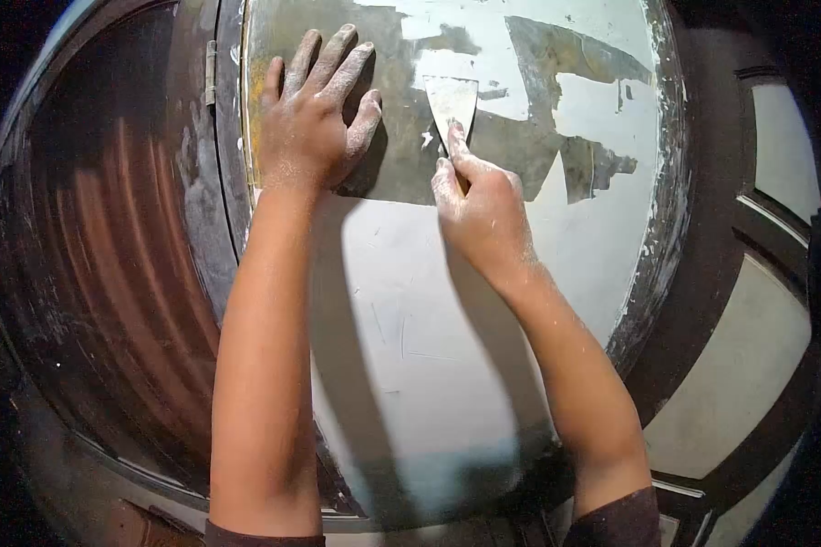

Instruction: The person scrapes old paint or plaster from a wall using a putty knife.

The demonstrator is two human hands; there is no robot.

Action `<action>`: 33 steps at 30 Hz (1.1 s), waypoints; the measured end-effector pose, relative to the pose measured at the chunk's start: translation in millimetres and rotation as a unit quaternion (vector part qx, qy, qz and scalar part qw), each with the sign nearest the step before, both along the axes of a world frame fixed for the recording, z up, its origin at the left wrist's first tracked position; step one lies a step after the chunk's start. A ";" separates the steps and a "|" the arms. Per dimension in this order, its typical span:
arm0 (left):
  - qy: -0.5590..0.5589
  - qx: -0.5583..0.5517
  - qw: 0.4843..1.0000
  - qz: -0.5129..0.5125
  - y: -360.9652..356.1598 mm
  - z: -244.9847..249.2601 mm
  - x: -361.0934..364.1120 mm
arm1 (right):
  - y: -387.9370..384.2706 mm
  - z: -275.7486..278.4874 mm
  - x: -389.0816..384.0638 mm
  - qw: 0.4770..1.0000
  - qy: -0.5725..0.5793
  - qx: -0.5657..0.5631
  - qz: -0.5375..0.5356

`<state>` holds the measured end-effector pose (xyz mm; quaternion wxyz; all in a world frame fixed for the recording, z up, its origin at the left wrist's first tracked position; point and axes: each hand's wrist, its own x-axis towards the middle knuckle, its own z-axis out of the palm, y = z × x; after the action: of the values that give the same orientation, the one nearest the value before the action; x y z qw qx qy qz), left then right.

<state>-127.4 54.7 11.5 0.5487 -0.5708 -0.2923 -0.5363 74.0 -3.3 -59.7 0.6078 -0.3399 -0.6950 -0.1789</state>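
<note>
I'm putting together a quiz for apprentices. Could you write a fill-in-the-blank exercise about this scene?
1. The scraper is held in the person's ____ hand.
2. The other hand lies against the panel and holds ____.
3. In the picture, the metal hinge is to the ____ of both hands.
4. The smooth coating just below the hands is ____ in colour.

Missing words: right; nothing; left; white.

The scraper [452, 98] has a flaring, white-smeared blade, wide edge uppermost, against the panel [420, 310]; its mostly hidden handle seems yellowish. The panel is white below, with thin scratches, and patchy grey-brown and white above.
</note>
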 end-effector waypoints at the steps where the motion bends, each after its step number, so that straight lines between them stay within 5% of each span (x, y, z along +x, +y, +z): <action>1: -0.001 -0.002 1.000 0.003 -0.7 0.5 0.8 | -8.0 0.7 -1.3 0.999 0.010 -0.040 0.000; 9: -0.005 -0.026 0.999 0.045 -1.1 -0.4 0.1 | -6.3 -5.6 -1.0 1.000 -0.020 0.003 -0.004; 13: -0.005 -0.023 0.999 0.040 -0.8 1.2 1.5 | -4.6 23.7 5.7 0.996 0.001 -0.086 0.021; 14: -0.005 -0.024 0.999 0.045 -1.0 1.3 1.1 | 6.9 18.1 5.5 1.000 0.000 -0.017 -0.010; 33: -0.002 -0.005 0.999 0.039 3.1 -3.2 1.2 | 0.7 4.3 35.1 0.998 -0.017 0.027 -0.060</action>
<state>-126.2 57.8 8.3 0.5657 -0.5608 -0.3180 -0.5141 109.1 -2.6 -55.4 0.5928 -0.3611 -0.6786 -0.2400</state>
